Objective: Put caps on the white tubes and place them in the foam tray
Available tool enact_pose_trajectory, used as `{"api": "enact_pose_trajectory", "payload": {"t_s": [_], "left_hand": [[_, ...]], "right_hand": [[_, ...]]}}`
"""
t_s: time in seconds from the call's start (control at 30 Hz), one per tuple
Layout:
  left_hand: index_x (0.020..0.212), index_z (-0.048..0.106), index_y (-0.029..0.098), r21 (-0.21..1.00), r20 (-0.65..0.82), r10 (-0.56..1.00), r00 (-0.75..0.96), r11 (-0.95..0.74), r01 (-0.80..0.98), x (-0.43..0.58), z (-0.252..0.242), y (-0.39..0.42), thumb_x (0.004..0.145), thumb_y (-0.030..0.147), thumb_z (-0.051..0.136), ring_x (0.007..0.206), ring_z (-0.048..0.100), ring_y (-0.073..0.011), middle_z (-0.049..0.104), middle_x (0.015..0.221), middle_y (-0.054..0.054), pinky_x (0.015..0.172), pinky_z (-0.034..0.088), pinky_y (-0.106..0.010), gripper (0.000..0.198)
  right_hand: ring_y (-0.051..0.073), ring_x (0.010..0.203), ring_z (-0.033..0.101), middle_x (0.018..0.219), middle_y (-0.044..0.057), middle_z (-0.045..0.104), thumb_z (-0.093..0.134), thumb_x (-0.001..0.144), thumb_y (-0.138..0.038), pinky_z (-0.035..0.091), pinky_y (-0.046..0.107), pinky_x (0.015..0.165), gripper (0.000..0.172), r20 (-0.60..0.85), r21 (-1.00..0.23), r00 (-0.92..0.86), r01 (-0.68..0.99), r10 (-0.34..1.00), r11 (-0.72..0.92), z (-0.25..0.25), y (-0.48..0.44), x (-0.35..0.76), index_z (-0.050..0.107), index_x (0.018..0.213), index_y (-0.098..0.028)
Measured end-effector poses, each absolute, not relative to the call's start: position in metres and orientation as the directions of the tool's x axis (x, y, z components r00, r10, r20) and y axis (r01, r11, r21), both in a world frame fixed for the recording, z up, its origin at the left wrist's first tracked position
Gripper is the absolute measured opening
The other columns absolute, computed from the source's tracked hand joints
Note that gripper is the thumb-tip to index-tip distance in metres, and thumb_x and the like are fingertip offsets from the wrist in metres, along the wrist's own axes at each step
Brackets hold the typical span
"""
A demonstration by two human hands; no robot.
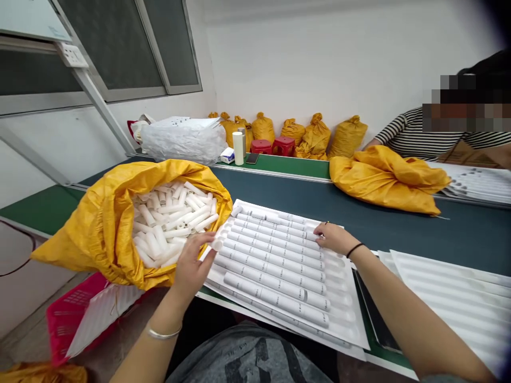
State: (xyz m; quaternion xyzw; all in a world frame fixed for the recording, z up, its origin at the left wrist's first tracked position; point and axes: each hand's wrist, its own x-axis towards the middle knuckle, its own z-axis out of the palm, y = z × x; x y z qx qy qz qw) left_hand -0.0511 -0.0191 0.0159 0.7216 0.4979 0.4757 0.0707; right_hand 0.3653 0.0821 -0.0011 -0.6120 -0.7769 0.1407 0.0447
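A white moulded tray (pixel 343 298) lies at a slant on the workbench in front of me. Rows of white plastic tubes (pixel 275 250) with small dark print fill its grooves. My left hand (pixel 194 266) is at the tray's left edge, thumb and fingers apart around the row ends; its fingertips touch the edge. My right hand (pixel 333 238) reaches over the tray's right side, fingers curled onto the end of a tube (pixel 311 235) in an upper row. Left of the tray, an open yellow sack (pixel 115 213) holds many loose white tubes (pixel 171 218).
More white trays (pixel 451 287) lie at right. A yellow sack (pixel 387 178) rests across the belt (pixel 275 186), near a person in a striped sleeve (pixel 403 130). Tied sacks (pixel 311 138) and red stools (pixel 283 146) stand behind. A pink basket (pixel 75 314) is at lower left.
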Motion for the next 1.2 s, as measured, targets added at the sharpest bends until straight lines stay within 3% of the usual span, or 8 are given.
{"api": "enact_pose_trajectory", "payload": {"t_s": [0.13, 0.2, 0.37, 0.5, 0.7, 0.87, 1.0, 1.2], "left_hand": [[0.103, 0.056, 0.02, 0.846, 0.514, 0.857, -0.022, -0.503, 0.174, 0.006, 0.02, -0.006, 0.081, 0.019, 0.064, 0.109, 0.058, -0.0202, 0.063, 0.11, -0.008, 0.1, 0.043, -0.039, 0.023], [0.111, 0.052, 0.023, 0.916, 0.365, 0.927, -0.084, -0.374, -0.148, 0.03, 0.023, -0.001, 0.079, 0.022, 0.068, 0.104, 0.062, -0.0179, 0.065, 0.105, -0.005, 0.093, 0.048, -0.036, 0.036], [0.115, 0.051, 0.027, 0.801, -0.042, 0.995, 0.087, 0.086, -0.593, 0.08, 0.032, 0.005, 0.068, 0.025, 0.078, 0.089, 0.066, -0.0122, 0.069, 0.093, 0.001, 0.082, 0.053, -0.026, 0.054], [0.088, 0.058, 0.018, 0.814, -0.081, 0.982, 0.17, 0.164, -0.557, 0.102, 0.031, 0.009, 0.061, 0.021, 0.082, 0.084, 0.066, -0.0117, 0.07, 0.091, -0.002, 0.079, 0.052, -0.023, 0.036], [0.082, 0.059, 0.016, 0.919, 0.003, 0.978, 0.209, 0.079, -0.385, 0.101, 0.026, 0.012, 0.059, 0.024, 0.083, 0.082, 0.066, -0.0163, 0.071, 0.09, -0.006, 0.074, 0.054, -0.027, 0.034], [0.091, 0.063, 0.018, 0.977, 0.187, 0.927, 0.324, -0.208, 0.034, 0.094, 0.034, 0.009, 0.072, 0.028, 0.074, 0.086, 0.065, -0.0192, 0.069, 0.094, -0.007, 0.069, 0.054, -0.028, 0.024], [0.115, 0.061, 0.022, 0.799, 0.291, 0.791, 0.539, -0.511, 0.318, 0.088, 0.041, 0.006, 0.085, 0.026, 0.06, 0.081, 0.063, -0.0171, 0.067, 0.092, -0.006, 0.069, 0.051, -0.027, 0.031], [0.125, 0.054, 0.021, 0.516, 0.58, 0.608, 0.542, -0.789, 0.332, 0.088, 0.042, 0.002, 0.086, 0.012, 0.055, 0.091, 0.059, -0.0182, 0.065, 0.099, -0.007, 0.08, 0.049, -0.031, 0.04]], "right_hand": [[0.02, 0.078, 0.061, 0.086, 0.008, 0.066, 0.06, 0.072, -0.022, 0.046, 0.028, 0.071, 0.023, -0.004, -0.303, -0.215, 0.931, 0.977, 0.204, 0.012, 0.07, 0.374, 0.063, 0.093, -0.015], [0.017, 0.073, 0.059, 0.086, 0.007, 0.064, 0.056, 0.078, -0.027, 0.047, 0.028, 0.067, 0.024, 0.116, -0.459, -0.157, 0.867, 0.981, 0.193, 0.021, 0.051, 0.37, 0.058, 0.1, -0.016], [0.015, 0.067, 0.061, 0.075, 0.002, 0.063, 0.057, 0.086, -0.036, 0.051, 0.027, 0.06, 0.029, 0.259, -0.932, -0.041, 0.25, 0.965, 0.261, 0.035, -0.011, 0.329, 0.058, 0.109, -0.018], [0.013, 0.069, 0.059, 0.089, 0.004, 0.064, 0.061, 0.085, -0.032, 0.052, 0.027, 0.062, 0.027, 0.305, -0.941, 0.009, 0.156, 0.952, 0.3, 0.04, -0.031, 0.314, 0.063, 0.11, -0.023], [0.018, 0.093, 0.058, 0.106, 0.006, 0.061, 0.06, 0.087, -0.023, 0.05, 0.031, 0.077, 0.031, 0.425, -0.806, -0.091, 0.414, 0.9, 0.423, 0.047, -0.036, 0.335, 0.061, 0.118, -0.029], [0.02, 0.093, 0.059, 0.102, 0.006, 0.063, 0.061, 0.086, -0.022, 0.05, 0.034, 0.079, 0.029, 0.464, -0.737, -0.16, 0.476, 0.871, 0.48, 0.053, -0.04, 0.335, 0.059, 0.114, -0.028], [0.018, 0.086, 0.06, 0.1, 0.006, 0.064, 0.059, 0.087, -0.025, 0.05, 0.033, 0.077, 0.026, 0.474, -0.68, -0.211, 0.529, 0.855, 0.508, 0.055, -0.036, 0.33, 0.057, 0.114, -0.026], [0.013, 0.065, 0.055, 0.074, 0.001, 0.06, 0.059, 0.087, -0.035, 0.047, 0.026, 0.061, 0.024, 0.324, -0.804, -0.171, 0.469, 0.93, 0.366, 0.045, -0.031, 0.319, 0.061, 0.107, -0.022]]}}
